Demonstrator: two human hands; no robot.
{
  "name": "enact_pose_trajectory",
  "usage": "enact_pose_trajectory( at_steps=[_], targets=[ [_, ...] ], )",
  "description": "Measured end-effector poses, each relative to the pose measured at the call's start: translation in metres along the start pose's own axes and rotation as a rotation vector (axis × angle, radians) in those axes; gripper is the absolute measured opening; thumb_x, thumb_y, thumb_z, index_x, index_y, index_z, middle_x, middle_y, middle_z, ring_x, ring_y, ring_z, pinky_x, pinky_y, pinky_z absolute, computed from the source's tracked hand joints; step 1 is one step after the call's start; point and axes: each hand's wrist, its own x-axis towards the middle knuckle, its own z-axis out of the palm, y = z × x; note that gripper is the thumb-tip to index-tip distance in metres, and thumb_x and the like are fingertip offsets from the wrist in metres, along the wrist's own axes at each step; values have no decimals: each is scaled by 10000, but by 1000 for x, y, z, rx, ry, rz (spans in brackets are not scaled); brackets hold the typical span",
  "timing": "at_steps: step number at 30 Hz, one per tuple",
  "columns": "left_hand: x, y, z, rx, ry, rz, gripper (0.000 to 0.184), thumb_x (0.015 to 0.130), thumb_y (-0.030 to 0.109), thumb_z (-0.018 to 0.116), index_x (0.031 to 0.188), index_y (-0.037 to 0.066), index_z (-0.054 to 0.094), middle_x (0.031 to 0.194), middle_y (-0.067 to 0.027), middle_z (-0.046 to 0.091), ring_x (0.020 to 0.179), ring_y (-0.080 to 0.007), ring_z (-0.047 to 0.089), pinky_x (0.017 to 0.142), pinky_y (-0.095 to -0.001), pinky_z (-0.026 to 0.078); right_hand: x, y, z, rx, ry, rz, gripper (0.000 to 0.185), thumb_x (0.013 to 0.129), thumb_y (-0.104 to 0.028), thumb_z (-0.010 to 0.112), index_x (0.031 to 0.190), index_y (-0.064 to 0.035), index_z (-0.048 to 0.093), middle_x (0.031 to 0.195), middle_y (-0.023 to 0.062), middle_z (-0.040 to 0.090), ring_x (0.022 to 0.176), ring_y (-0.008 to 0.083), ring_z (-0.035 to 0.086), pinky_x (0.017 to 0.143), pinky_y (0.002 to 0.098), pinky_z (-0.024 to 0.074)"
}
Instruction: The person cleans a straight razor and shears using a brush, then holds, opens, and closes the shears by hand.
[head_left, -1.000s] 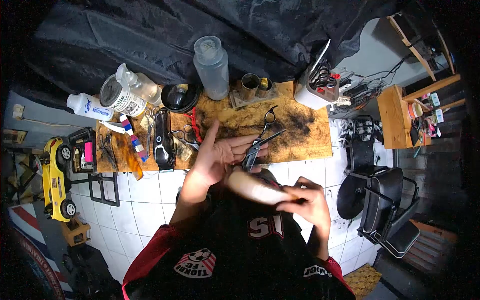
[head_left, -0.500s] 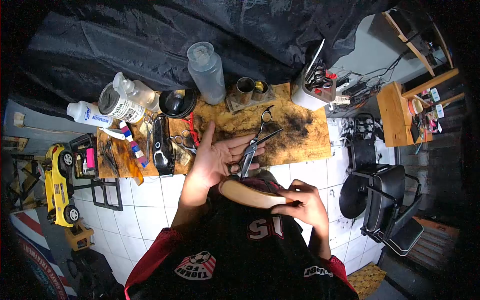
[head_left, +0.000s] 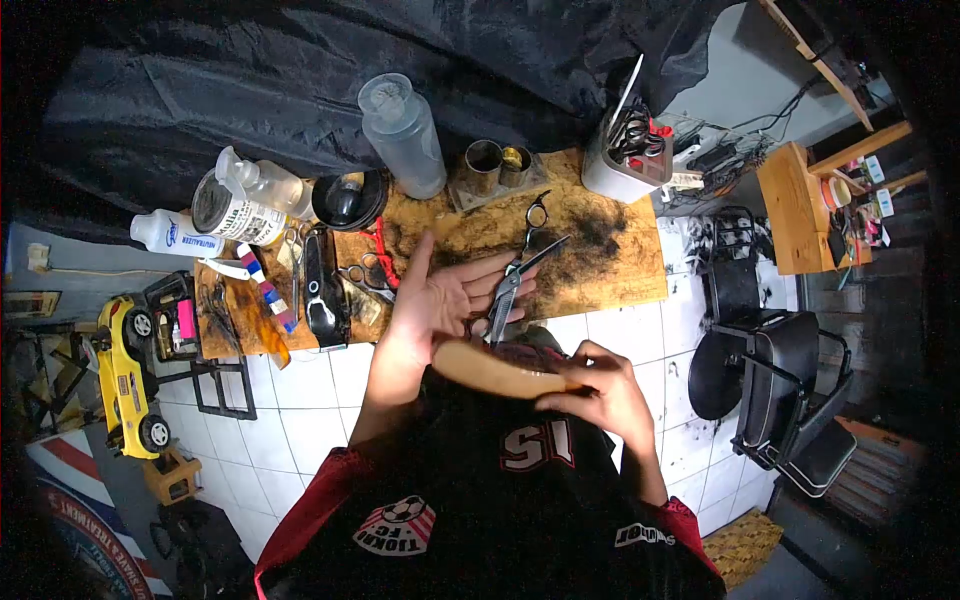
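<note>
At left, a black clipper (head_left: 323, 287) lies on the tabletop (head_left: 637, 280); next, our left hand (head_left: 432, 302) lies flat, palm up, spread scissors (head_left: 513, 271) resting across its fingers. Just below them runs the wooden brush (head_left: 492, 371), its end pinched in our right hand (head_left: 610, 393). Brushing looks under way, we judge, the scissors not yet put down.
</note>
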Motion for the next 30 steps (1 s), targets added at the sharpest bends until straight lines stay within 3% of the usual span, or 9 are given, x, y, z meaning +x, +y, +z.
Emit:
enact_pose_trajectory(
  at_steps=[5, 10, 16, 18, 19, 21, 22, 25, 30],
  targets=[
    [-1, -6, -4, -16, 14, -57, 990, 857, 737, 168, 1377, -97, 290, 1329, -280, 446, 1244, -358, 452, 1035, -506, 355, 3, 6, -19, -86, 271, 61, 403, 604, -159, 848, 939, 5, 697, 691, 65, 559, 614, 141, 516, 568, 252, 422],
    [-3, -10, 4, 97, 3, -70, 982, 869, 720, 147, 1360, -116, 302, 1335, -326, 405, 1264, -418, 405, 1061, -558, 288, 24, 8, -12, -103, 651, 280, 392, 633, -153, 837, 955, 15, 689, 701, 70, 538, 635, 147, 507, 568, 255, 410],
    [-6, -2, 5, -3, 48, 30, 978, 864, 727, 123, 1363, -87, 328, 1341, -269, 440, 1223, -363, 467, 1032, -466, 369, -5, 8, 3, 55, 15, 23, 292, 595, -198, 852, 787, -40, 699, 700, 73, 550, 643, 211, 552, 579, 322, 450],
    [-7, -2, 4, 75, 57, 69, 784, 940, 581, 301, 1349, -86, 349, 1304, -251, 482, 1187, -333, 506, 991, -438, 421, -8, -1, -2, 30, -80, 58, 300, 583, -206, 859, 777, -49, 693, 683, 66, 536, 615, 212, 540, 562, 326, 449],
    [-7, -6, 6, 76, 57, 68, 784, 940, 581, 301, 1349, -86, 349, 1304, -251, 482, 1187, -333, 506, 991, -438, 421, -9, 2, -5, 58, -28, 29, 333, 578, -211, 862, 810, -40, 696, 681, 61, 540, 617, 201, 539, 563, 318, 445],
    [-7, -18, 13, 535, 237, 246, 538, 959, 319, 489, 1318, -70, 394, 1234, -207, 546, 1124, -281, 557, 953, -385, 463, -11, 12, -12, 90, 101, 13, 400, 571, -214, 867, 878, -19, 700, 681, 56, 548, 628, 176, 539, 570, 296, 434],
    [-4, -22, 1, 299, 194, 258, 387, 921, 112, 563, 1262, -40, 463, 1134, -143, 598, 1018, -211, 604, 887, -306, 491, -12, 16, -17, 94, 178, 26, 434, 569, -212, 868, 913, -8, 700, 682, 56, 552, 637, 162, 541, 576, 281, 428],
    [5, -32, -5, 292, 308, 251, 288, 952, 156, 522, 1181, -18, 531, 978, -62, 603, 848, -134, 581, 728, -241, 461, -8, 23, -19, 81, 472, 161, 400, 651, -114, 820, 999, 21, 679, 674, 18, 463, 624, 108, 459, 561, 239, 371],
    [14, -39, -7, 76, 129, 237, 442, 973, 304, 484, 1303, 16, 427, 876, 21, 456, 856, -121, 422, 835, -290, 381, -5, 22, -7, 492, 740, 433, 344, 709, 16, 737, 1043, 44, 657, 692, -21, 374, 608, 70, 362, 526, 206, 298]
  ],
)
